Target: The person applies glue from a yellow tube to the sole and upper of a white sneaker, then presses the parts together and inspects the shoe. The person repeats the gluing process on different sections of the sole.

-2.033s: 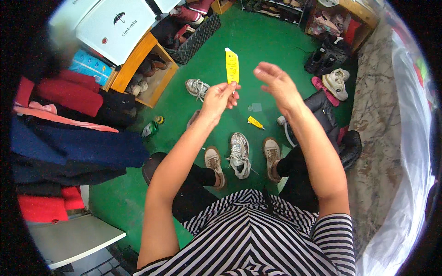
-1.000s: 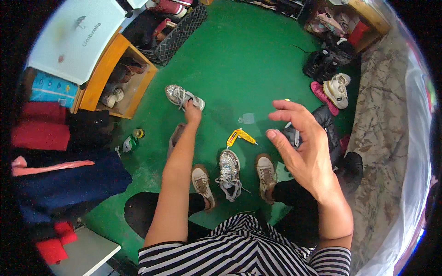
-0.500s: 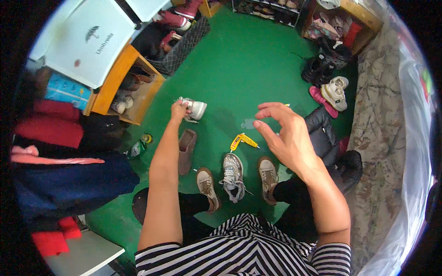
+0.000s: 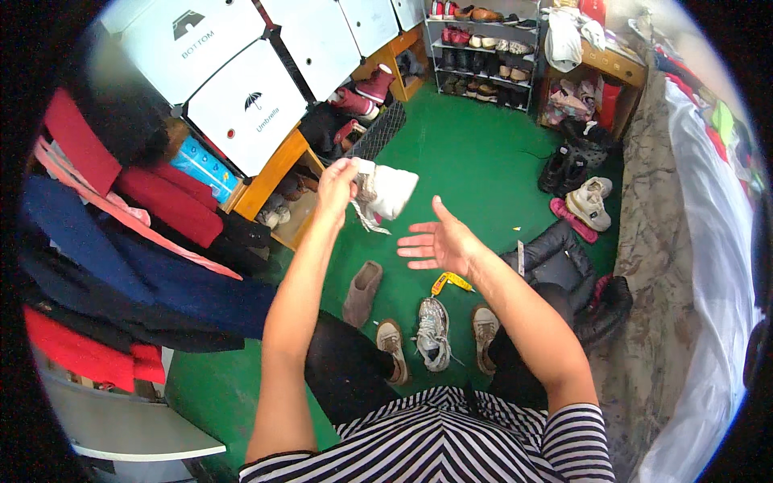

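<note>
My left hand is closed on a white sneaker and holds it up above the green floor, its sole side partly showing and its laces hanging down. To the right of it, my right hand is open, fingers spread and palm turned toward the sneaker, touching nothing. Below, between my two feet in light shoes, a grey-silver laced sneaker stands on the floor. Just beyond its toe lies a yellow tube-like item. A brown-grey slipper lies to the left of my feet.
White cabinets and an orange wooden shelf line the left. A shoe rack stands at the back. Black shoes, white shoes and a black padded jacket lie right, beside a camouflage-covered surface. Clothes hang left.
My left hand has lifted the white sneaker higher and to the right. My right hand has turned and spread its fingers, coming closer to the sneaker. The view has shifted, showing more of the room.
</note>
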Demonstrator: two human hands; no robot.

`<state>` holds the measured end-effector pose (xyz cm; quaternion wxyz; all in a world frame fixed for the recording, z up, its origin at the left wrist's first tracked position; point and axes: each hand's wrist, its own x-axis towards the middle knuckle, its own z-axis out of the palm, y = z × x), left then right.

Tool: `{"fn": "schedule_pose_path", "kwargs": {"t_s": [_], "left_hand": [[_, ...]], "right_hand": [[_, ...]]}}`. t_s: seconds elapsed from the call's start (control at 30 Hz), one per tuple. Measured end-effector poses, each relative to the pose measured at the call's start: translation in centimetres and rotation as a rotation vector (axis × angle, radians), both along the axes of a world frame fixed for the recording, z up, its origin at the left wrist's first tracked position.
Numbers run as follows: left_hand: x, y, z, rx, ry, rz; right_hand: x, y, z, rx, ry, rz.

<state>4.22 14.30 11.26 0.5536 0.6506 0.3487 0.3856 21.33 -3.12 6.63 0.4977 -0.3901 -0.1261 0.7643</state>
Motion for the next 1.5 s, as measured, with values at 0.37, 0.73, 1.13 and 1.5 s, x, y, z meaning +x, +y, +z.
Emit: {"fn": "schedule_pose_path", "kwargs": {"t_s": [0.37, 0.73, 1.13, 1.5], "left_hand": [[1.8, -11.9, 2.6, 0.294, -0.088, -0.172], [2.0, -15.2, 4.4, 0.851, -0.18, 0.05], [4.7, -17.7, 4.3, 1.089, -0.089, -0.004], [4.9, -18.3, 3.7, 1.16, -0.001, -0.02]], "right_hand": [[-0.2, -3.3, 0.6, 0.281, 0.429, -0.01], [1.9, -4.0, 4.9, 0.573, 0.597, -0.104], [2.4, -3.9, 4.7, 0.57, 0.658, -0.181], [2.2, -4.5, 4.9, 0.544, 0.525, -0.215]]}}
